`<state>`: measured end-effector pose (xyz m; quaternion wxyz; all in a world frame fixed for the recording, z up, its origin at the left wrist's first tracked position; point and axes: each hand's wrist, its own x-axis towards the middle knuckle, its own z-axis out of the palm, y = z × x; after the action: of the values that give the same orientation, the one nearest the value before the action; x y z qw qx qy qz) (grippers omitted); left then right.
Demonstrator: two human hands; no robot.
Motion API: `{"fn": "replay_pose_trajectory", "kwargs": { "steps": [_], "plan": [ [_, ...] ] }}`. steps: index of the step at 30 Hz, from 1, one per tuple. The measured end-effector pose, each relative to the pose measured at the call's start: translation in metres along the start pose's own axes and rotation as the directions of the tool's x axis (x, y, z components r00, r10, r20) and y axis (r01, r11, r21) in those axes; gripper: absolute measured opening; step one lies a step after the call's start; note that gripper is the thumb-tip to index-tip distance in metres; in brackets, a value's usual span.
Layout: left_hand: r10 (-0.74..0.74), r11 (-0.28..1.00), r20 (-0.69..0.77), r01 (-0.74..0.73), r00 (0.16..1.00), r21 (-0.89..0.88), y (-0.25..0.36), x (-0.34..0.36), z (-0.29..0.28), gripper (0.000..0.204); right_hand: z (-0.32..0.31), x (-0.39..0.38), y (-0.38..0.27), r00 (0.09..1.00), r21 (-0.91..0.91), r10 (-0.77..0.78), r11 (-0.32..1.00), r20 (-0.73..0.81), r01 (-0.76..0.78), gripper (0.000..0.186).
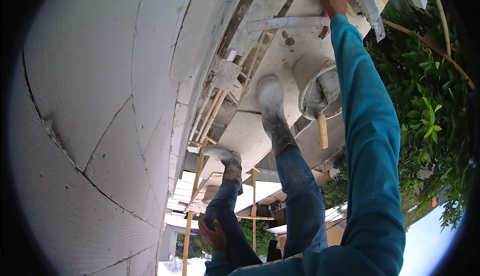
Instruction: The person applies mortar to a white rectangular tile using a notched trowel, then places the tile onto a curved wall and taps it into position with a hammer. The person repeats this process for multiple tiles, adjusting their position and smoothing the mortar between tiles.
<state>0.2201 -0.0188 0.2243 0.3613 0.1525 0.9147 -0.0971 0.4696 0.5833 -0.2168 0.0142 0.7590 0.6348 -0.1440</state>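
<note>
At the top, my right hand point(333, 2) has its fingers curled at the board's edge, close beside a toothed saw blade point(367, 8); what is inside the fingers is hidden. Below it lies a long flat metal strip point(285, 22) with pink marks. A mortar-smeared bucket point(307, 76) with a wooden handle point(322, 131) sticking out stands by my right forearm. My left hand point(212, 233) rests on my left knee, fingers loosely bent and apart, holding nothing. My white-dusted boots point(272, 101) are on the pale plank platform point(235, 133).
A pale block wall point(95, 111) fills the left side, with loose offcuts point(225, 73) and bamboo poles point(215, 111) along its foot. Dense foliage point(425, 116) grows past the platform's right edge. Beyond and lower are a second bucket point(210, 194), bamboo uprights point(254, 191) and roofs.
</note>
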Motion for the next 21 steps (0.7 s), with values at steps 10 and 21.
{"fn": "replay_pose_trajectory", "kwargs": {
  "steps": [10,21],
  "plan": [
    [0.017,0.999,-0.019,-0.017,1.000,0.033,-0.010,0.004,0.012,0.056,0.035,0.049,0.028,0.997,-0.036,0.063,0.997,-0.045,-0.065,0.046],
    [0.085,0.989,-0.093,-0.095,0.992,-0.110,0.037,0.045,0.022,0.046,-0.044,-0.120,-0.045,0.953,0.559,-0.074,0.822,0.292,-0.107,0.031]
  ]
}}
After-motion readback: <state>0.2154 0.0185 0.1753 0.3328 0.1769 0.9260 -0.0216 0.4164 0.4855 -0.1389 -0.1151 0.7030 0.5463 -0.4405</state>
